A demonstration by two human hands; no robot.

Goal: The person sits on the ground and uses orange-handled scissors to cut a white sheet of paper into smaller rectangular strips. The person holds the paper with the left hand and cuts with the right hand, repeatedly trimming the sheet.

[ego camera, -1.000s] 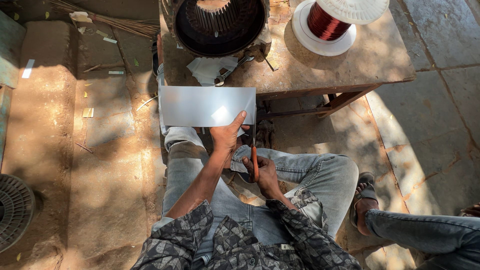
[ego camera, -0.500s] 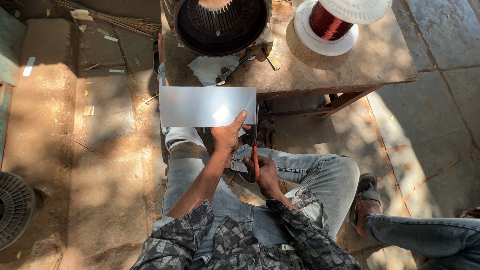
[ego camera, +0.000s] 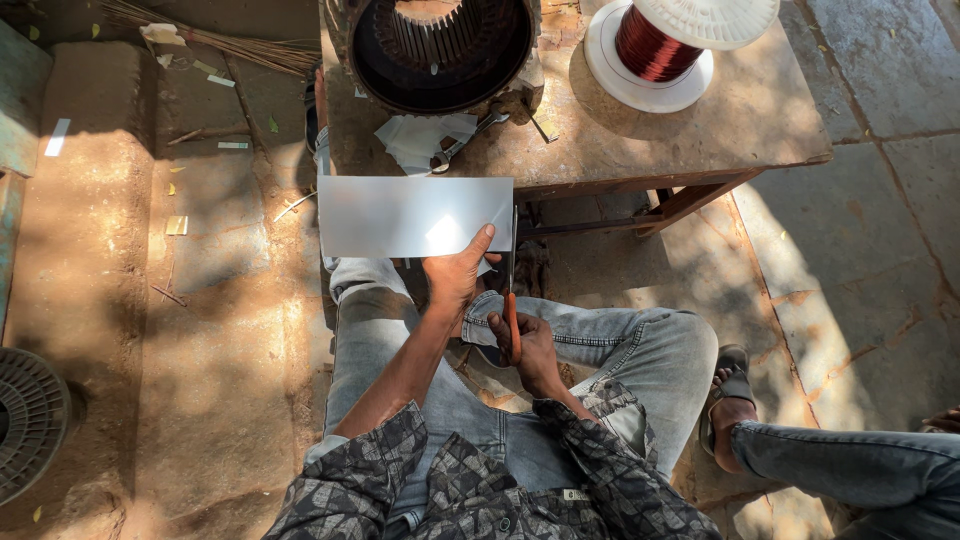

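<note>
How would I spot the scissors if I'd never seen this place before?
Start at the rusty table at the top, then look down to the grey sheet held by the left hand just below its edge. Beside the sheet's right edge, the scissors stand upright in the right hand. Nothing else nearby has orange handles and thin metal blades.

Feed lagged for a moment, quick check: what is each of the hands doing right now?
Left hand: closed on the lower right part of the white sheet.
Right hand: closed on orange-handled scissors, blades up along the sheet's right edge.
</note>
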